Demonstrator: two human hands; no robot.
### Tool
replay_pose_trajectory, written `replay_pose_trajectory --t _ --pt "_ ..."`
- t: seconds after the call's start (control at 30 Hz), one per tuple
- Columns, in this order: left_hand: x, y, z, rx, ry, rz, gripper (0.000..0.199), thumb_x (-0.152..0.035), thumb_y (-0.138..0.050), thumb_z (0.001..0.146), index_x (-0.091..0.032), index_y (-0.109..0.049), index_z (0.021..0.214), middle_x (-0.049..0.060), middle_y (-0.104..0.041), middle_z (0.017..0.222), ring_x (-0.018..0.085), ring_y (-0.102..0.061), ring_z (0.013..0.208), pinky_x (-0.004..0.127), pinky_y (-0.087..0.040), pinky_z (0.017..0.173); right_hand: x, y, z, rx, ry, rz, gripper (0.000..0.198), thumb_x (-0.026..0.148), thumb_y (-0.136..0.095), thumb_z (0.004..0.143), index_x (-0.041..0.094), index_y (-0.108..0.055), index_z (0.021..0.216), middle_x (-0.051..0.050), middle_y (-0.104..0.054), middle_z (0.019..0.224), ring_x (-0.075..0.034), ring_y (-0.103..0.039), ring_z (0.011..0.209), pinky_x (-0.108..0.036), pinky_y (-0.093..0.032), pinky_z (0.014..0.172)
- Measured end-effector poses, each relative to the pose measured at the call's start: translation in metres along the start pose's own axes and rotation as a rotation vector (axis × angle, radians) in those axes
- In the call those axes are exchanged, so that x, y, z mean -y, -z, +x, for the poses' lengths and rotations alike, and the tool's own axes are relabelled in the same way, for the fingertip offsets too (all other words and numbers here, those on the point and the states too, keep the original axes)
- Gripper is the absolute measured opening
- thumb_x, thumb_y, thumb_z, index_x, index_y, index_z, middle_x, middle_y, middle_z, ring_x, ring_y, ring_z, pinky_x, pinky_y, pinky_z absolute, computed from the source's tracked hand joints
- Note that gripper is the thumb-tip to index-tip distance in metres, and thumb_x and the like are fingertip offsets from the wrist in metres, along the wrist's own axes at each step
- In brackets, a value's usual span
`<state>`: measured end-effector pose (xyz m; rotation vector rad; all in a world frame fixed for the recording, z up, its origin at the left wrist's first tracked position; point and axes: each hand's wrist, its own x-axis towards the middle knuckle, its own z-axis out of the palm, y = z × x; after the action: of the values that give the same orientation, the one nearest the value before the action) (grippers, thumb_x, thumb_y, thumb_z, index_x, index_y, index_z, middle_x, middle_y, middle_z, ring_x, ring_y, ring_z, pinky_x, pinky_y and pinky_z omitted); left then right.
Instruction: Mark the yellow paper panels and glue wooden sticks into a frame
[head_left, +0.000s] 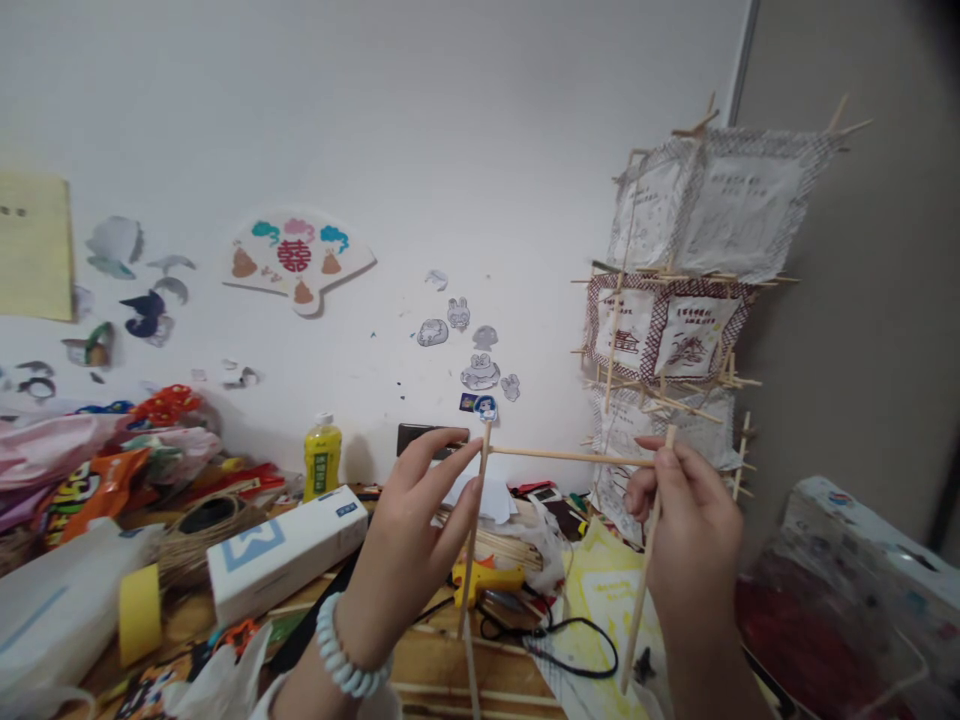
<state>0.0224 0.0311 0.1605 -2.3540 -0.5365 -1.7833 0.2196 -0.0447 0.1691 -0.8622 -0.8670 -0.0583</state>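
My left hand (424,530), with a pale beaded bracelet (349,650) on its wrist, pinches a thin wooden stick (471,560) near its top. My right hand (694,530) grips another upright wooden stick (643,590) between thumb and fingers. A third wooden stick, the crosspiece (562,455), runs level between the two hands and meets both uprights near their tops. Whether its joints are fixed cannot be made out. Below and between my hands lies a yellow glue gun (491,578) with a black cord (600,660) on the table.
A tiered lantern of sticks and drawn paper panels (697,335) stands at the right by the wall. A white box (289,555), a yellow bottle (322,458), a tape roll (140,615) and twine (184,545) crowd the left. Yellow-marked paper (600,570) lies near my right hand.
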Motion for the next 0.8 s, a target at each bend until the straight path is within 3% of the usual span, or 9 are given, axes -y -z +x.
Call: replay_pose_trajectory --t 0.3,0.8 --pt "-0.0002 -0.0050 -0.0018 0.008 -0.072 -0.004 0.046 -0.015 -0.049 0.088 -0.022 -0.043 0.133 0.011 -0.042 0.140 0.024 -0.031 0.134 0.050 -0.034 0.108 -0.0004 -0.0040 -0.0010 -0.025 -0.058 0.060 0.027 0.040 -0.054 0.083 0.014 -0.061 0.087 0.006 -0.045 0.042 -0.009 -0.038 0.042 -0.021 -0.028 0.045" --pt "-0.0032 -0.0005 -0.0024 0.031 -0.118 0.001 0.057 -0.014 -0.050 0.086 -0.022 -0.032 0.140 0.011 -0.032 0.148 0.026 -0.020 0.140 0.052 -0.025 0.112 0.0007 -0.0053 -0.0014 -0.035 -0.087 0.125 0.026 0.039 -0.056 0.081 0.014 -0.062 0.086 0.007 -0.045 0.041 -0.009 -0.038 0.042 -0.021 -0.027 0.043"
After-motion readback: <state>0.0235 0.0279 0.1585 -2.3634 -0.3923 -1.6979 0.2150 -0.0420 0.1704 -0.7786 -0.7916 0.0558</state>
